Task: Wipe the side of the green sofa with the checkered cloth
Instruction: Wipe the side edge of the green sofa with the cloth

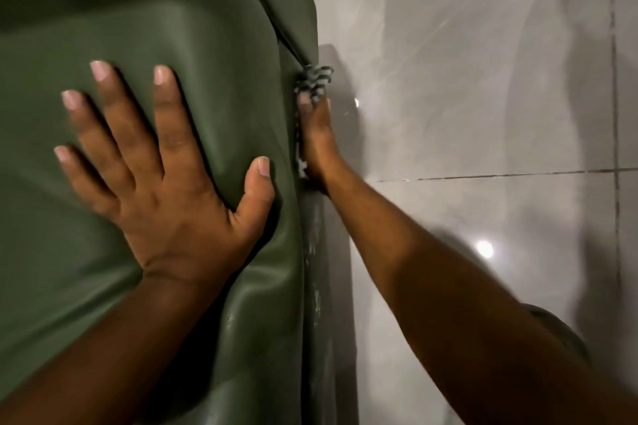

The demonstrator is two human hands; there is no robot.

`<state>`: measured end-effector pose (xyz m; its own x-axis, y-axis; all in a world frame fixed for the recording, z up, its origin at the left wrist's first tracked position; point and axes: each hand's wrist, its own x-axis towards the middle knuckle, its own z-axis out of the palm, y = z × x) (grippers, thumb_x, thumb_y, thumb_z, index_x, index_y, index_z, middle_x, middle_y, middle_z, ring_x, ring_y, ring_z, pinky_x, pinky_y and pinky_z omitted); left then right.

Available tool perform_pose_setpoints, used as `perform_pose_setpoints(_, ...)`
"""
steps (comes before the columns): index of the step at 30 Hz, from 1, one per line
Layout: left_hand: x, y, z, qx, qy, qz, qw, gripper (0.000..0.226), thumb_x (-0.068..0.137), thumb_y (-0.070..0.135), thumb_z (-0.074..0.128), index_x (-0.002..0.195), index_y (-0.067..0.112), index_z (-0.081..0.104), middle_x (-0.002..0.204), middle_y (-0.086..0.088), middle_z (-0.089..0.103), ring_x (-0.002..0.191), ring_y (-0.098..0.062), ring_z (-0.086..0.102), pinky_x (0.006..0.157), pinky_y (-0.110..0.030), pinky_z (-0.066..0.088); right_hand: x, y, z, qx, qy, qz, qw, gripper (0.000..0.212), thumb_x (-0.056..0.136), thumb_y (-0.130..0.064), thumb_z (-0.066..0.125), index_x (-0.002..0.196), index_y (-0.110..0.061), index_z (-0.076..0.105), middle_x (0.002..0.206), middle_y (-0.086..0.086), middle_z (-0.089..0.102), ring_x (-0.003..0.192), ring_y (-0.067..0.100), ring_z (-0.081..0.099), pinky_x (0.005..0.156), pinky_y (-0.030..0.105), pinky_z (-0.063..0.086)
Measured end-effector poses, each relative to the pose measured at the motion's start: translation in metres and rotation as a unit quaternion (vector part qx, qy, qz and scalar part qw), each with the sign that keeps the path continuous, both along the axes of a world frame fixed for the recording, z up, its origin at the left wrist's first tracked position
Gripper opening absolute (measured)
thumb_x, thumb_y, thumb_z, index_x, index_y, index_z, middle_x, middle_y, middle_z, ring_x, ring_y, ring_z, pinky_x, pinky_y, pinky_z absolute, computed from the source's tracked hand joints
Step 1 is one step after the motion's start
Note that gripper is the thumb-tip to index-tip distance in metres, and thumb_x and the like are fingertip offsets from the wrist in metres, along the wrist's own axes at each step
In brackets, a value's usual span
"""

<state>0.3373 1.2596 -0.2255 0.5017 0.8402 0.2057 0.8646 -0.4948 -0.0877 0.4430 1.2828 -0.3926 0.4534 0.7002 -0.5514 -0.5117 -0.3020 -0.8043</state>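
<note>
The green sofa [214,55] fills the left half of the head view, seen from above its arm. My left hand [165,179] lies flat on top of the arm, fingers spread, holding nothing. My right hand [316,141] presses against the outer side of the sofa, just over the edge. The checkered cloth [316,78] is bunched between that hand and the sofa side; only its grey-and-white end shows past my fingertips, plus a small scrap near the wrist. Most of the sofa's side is hidden by the edge.
Glossy grey floor tiles [483,79] with dark grout lines lie to the right of the sofa. A strip of the sofa's side [316,269] below my right hand shows wet streaks. A green sleeve edge [559,328] shows on my right arm.
</note>
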Motion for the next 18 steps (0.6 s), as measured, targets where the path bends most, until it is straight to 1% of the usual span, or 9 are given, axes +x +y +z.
perform_pose_setpoints(2, 0.000, 0.001, 0.000, 0.001, -0.004, -0.003, 1.000, 0.088, 0.092, 0.068, 0.031, 0.156, 0.009, 0.020, 0.159, -0.031, 0.018, 0.147, -0.051, 0.017, 0.110, -0.073, 0.018, 0.007, 0.002, -0.019, -0.035, 0.099, -0.011, 0.994, 0.088, 0.076, -0.076, 0.036, 0.150, -0.030, 0.025, 0.158, 0.003, 0.035, 0.142, 0.025, 0.037, 0.121, 0.053, 0.027)
perform_pose_setpoints(4, 0.001, 0.001, 0.000, 0.012, -0.002, -0.005, 1.000, 0.087, 0.092, 0.067, 0.031, 0.155, 0.008, 0.021, 0.159, -0.032, 0.019, 0.147, -0.052, 0.018, 0.110, -0.073, 0.016, -0.002, -0.014, -0.030, -0.035, 0.143, 0.006, 0.989, 0.090, 0.074, -0.079, 0.038, 0.148, -0.028, 0.030, 0.155, 0.002, 0.040, 0.140, 0.024, 0.041, 0.121, 0.051, 0.029)
perform_pose_setpoints(6, 0.002, -0.001, 0.000, 0.013, 0.004, -0.003, 1.000, 0.087, 0.092, 0.067, 0.030, 0.155, 0.008, 0.021, 0.159, -0.031, 0.019, 0.147, -0.052, 0.017, 0.112, -0.072, 0.014, -0.023, -0.045, -0.025, -0.054, 0.134, 0.018, 0.989, 0.080, 0.081, -0.073, 0.037, 0.147, -0.029, 0.033, 0.153, 0.003, 0.043, 0.137, 0.024, 0.043, 0.119, 0.052, 0.032)
perform_pose_setpoints(8, 0.002, -0.001, -0.001, 0.016, 0.013, 0.003, 1.000, 0.086, 0.091, 0.066, 0.031, 0.155, 0.009, 0.019, 0.160, -0.030, 0.019, 0.147, -0.051, 0.016, 0.112, -0.071, 0.014, -0.043, -0.067, -0.012, -0.060, 0.117, 0.012, 0.991, 0.078, 0.079, -0.071, 0.039, 0.146, -0.031, 0.032, 0.152, 0.003, 0.044, 0.138, 0.024, 0.043, 0.118, 0.053, 0.032)
perform_pose_setpoints(10, 0.003, -0.001, -0.003, 0.020, 0.019, 0.006, 1.000, 0.086, 0.091, 0.066, 0.032, 0.156, 0.011, 0.017, 0.160, -0.030, 0.018, 0.148, -0.050, 0.015, 0.113, -0.071, 0.014, -0.050, -0.070, 0.002, -0.026, 0.078, 0.004, 0.997, 0.082, 0.078, -0.070, 0.039, 0.149, -0.032, 0.025, 0.158, 0.001, 0.035, 0.146, 0.023, 0.032, 0.121, 0.054, 0.026)
perform_pose_setpoints(12, 0.004, -0.003, -0.005, 0.020, 0.015, 0.001, 1.000, 0.087, 0.091, 0.067, 0.031, 0.156, 0.011, 0.016, 0.160, -0.029, 0.017, 0.148, -0.050, 0.014, 0.114, -0.070, 0.012, -0.041, -0.058, 0.014, 0.021, 0.022, 0.014, 0.999, 0.084, 0.079, -0.070, 0.035, 0.151, -0.030, 0.016, 0.163, 0.001, 0.023, 0.151, 0.023, 0.019, 0.122, 0.056, 0.019)
perform_pose_setpoints(13, 0.004, -0.002, -0.005, 0.021, 0.014, 0.003, 1.000, 0.087, 0.091, 0.067, 0.030, 0.156, 0.011, 0.016, 0.161, -0.029, 0.017, 0.148, -0.049, 0.013, 0.114, -0.070, 0.012, -0.035, -0.048, 0.017, 0.041, -0.002, 0.017, 0.999, 0.085, 0.080, -0.068, 0.034, 0.152, -0.028, 0.014, 0.164, 0.003, 0.021, 0.152, 0.024, 0.017, 0.122, 0.057, 0.017)
perform_pose_setpoints(16, -0.001, 0.001, -0.004, 0.021, 0.024, 0.004, 0.999, 0.089, 0.091, 0.068, 0.029, 0.156, 0.010, 0.016, 0.161, -0.028, 0.016, 0.149, -0.048, 0.013, 0.116, -0.068, 0.010, -0.009, -0.006, 0.015, 0.067, -0.049, 0.007, 0.997, 0.081, 0.086, -0.056, 0.035, 0.153, -0.016, 0.015, 0.164, 0.011, 0.021, 0.152, 0.028, 0.017, 0.123, 0.054, 0.017)
perform_pose_setpoints(18, 0.002, 0.003, -0.001, 0.024, 0.033, -0.001, 0.999, 0.090, 0.089, 0.068, 0.031, 0.156, 0.010, 0.015, 0.162, -0.027, 0.015, 0.150, -0.046, 0.012, 0.117, -0.065, 0.009, 0.014, 0.020, -0.003, 0.056, -0.022, -0.024, 0.998, 0.077, 0.087, -0.051, 0.038, 0.151, -0.010, 0.023, 0.162, 0.014, 0.025, 0.150, 0.028, 0.023, 0.124, 0.049, 0.018)
